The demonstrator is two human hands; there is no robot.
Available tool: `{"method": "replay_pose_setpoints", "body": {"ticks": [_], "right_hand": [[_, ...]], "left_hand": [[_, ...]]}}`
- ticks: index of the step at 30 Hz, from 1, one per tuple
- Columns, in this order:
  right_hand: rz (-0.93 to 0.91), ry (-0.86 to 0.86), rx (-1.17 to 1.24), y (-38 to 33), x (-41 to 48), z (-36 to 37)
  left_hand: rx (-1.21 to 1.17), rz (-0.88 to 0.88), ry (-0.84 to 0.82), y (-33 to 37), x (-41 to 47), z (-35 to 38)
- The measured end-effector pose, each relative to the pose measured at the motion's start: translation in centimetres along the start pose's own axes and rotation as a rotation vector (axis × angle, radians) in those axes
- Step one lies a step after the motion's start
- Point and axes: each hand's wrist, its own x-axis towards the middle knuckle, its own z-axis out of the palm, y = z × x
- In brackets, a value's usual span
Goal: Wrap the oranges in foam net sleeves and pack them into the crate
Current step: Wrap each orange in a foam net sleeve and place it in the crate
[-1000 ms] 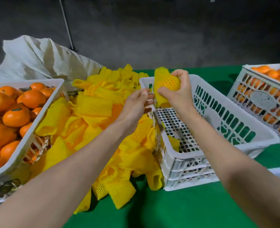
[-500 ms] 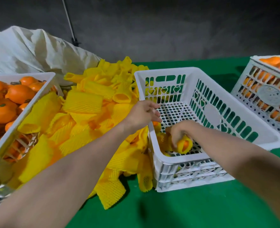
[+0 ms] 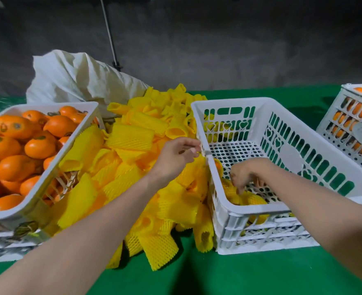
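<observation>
Since 0.5 s ago the wrapped orange (image 3: 255,200) has been set in the crate's (image 3: 229,100) near-left corner & let go. L to R: left hand (image 3: 173,160) is held by the crate rim, fingers loosely curled, nothing gripped; right hand (image 3: 246,173) is hung wrist-up inside, fingers (image 3: 238,187) slack, just over the fruit. It's best nudged snug vs. the wall, sleeve kept on, before the hand is lifted.

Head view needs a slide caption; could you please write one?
Right hand reaches to sleeved oranges in the crate; left hand hovers above the sleeve pile.
</observation>
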Motion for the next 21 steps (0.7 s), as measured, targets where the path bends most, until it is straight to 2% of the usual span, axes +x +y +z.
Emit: {"method": "replay_pose_setpoints", "body": {"ticks": [2, 4, 5, 6, 7, 8, 10, 13, 17, 21], "right_hand": [[0.019, 0.448, 0.169, -0.3, -1.0, -1.8], [0.040, 0.960, 0.495, -1.4, -2.3, -4.3], [-0.001, 1.158, 0.651, -2.6, -3.1, -5.4], [-0.079, 1.289, 0.753, -4.1, -4.0, -6.5], [-0.179, 1.342, 0.789, -5.9, -4.8, -7.4], [-0.289, 1.334, 0.767, -8.1, -5.3, -8.1], [-0.449, 1.190, 0.630, -12.7, -5.1, -8.9], [-0.500, 0.999, 0.449, -18.4, -2.5, -9.1], [-0.352, 0.929, 0.344, -21.3, 0.7, -8.9], [-0.161, 0.961, 0.342, -21.1, 1.5, -8.4]], "left_hand": [[0.007, -0.046, 0.071, 0.1, -0.1, -2.8], [0.016, -0.086, 0.141, 0.1, -0.3, -5.7], [0.025, -0.104, 0.172, 0.0, -0.5, -7.1], [0.037, -0.124, 0.195, -0.3, -0.8, -8.3], [0.054, -0.145, 0.211, -0.5, -1.0, -9.3], [0.073, -0.166, 0.226, -0.8, -1.3, -10.3], [0.101, -0.206, 0.260, -1.4, -1.9, -12.0], [0.115, -0.262, 0.314, -2.2, -3.1, -14.3], [0.145, -0.297, 0.339, -3.1, -5.1, -17.5], [0.148, -0.278, 0.344, -3.7, -6.6, -19.7]]}}
